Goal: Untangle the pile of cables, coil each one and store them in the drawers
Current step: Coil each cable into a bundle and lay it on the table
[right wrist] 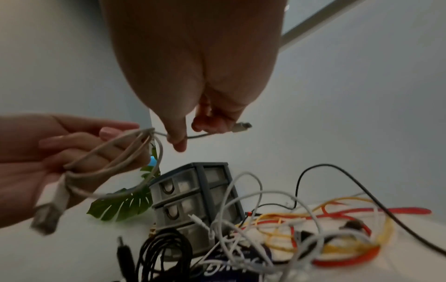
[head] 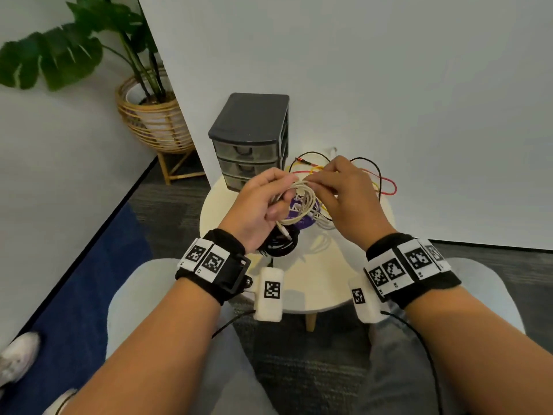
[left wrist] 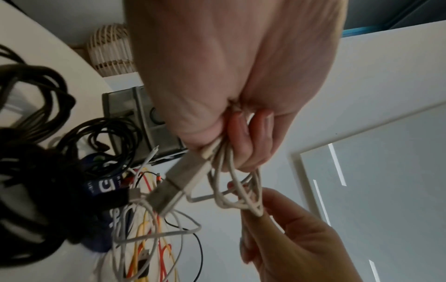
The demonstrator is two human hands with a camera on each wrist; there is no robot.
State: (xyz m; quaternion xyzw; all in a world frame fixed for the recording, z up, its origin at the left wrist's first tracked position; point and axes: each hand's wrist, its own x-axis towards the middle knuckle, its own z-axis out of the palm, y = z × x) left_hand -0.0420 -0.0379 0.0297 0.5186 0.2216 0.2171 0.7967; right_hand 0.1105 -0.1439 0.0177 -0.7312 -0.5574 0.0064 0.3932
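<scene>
Sitting at a small round desk [head: 335, 283], a person holds both forearms out, each wrist wrapped in a black band with square black-and-white markers. Nearest, above the desk's front half, the left hand [head: 259, 205] curls its fingers around a coiled beige cable [head: 302, 202], whose USB plug [left wrist: 179, 183] hangs below the palm. The right hand [head: 341, 194], just beside it, pinches the same cable's free end, with the small connector [right wrist: 241, 126] sticking out past the fingertips. Under the hands, on the desk, lies a coiled black cable [head: 279, 245] next to a purple printed item [head: 299, 218] that cannot be identified. Behind that sprawls a loose tangle of cables [right wrist: 301, 227] in white, yellow, red and black, reaching the desk's far right side. At the desk's far left stands a dark grey drawer unit [head: 250, 139] with 3 translucent drawers, all closed. Beyond, on the floor to the left, a leafy plant [head: 89, 46] grows in a woven basket.
</scene>
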